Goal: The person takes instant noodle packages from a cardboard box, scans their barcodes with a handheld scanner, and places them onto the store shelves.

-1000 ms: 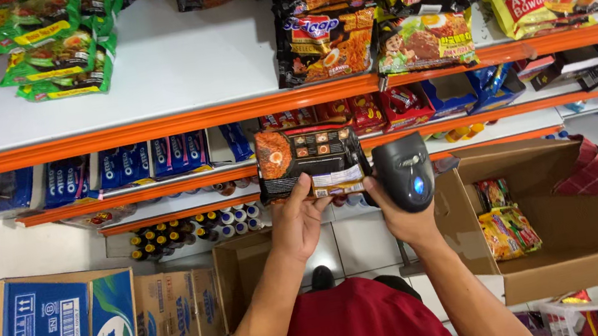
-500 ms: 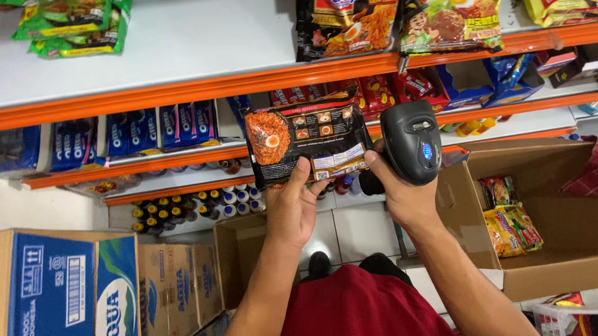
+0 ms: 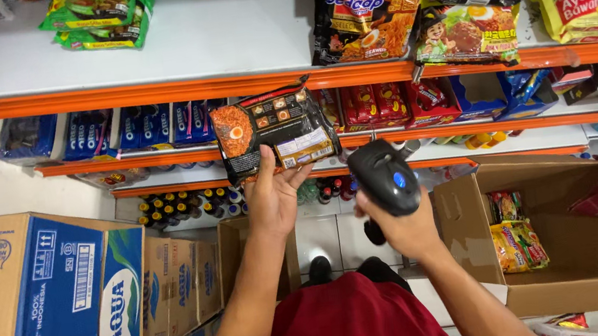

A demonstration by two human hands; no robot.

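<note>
My left hand pinches a dark noodle packet by its lower edge, fingers clamped on it, holding it up in front of the orange-edged shelves. My right hand is wrapped tight round the handle of a black handheld scanner, head tilted up toward the packet, just beside and below it, not touching. The packet's white label patch with the code sits at the lower right, facing me, near my thumb. To do this well, I judge: keep the packet flat and taut so the code doesn't crease, keep my fingers off the label, angle the scanner head square at that patch and hold both steady. Glare off the shiny wrap could spoil the read, so tilt it slightly. Open cardboard box with a few yellow packets sits low on my right, stacked water cartons on my left, more noodle packs on the top shelf above.
</note>
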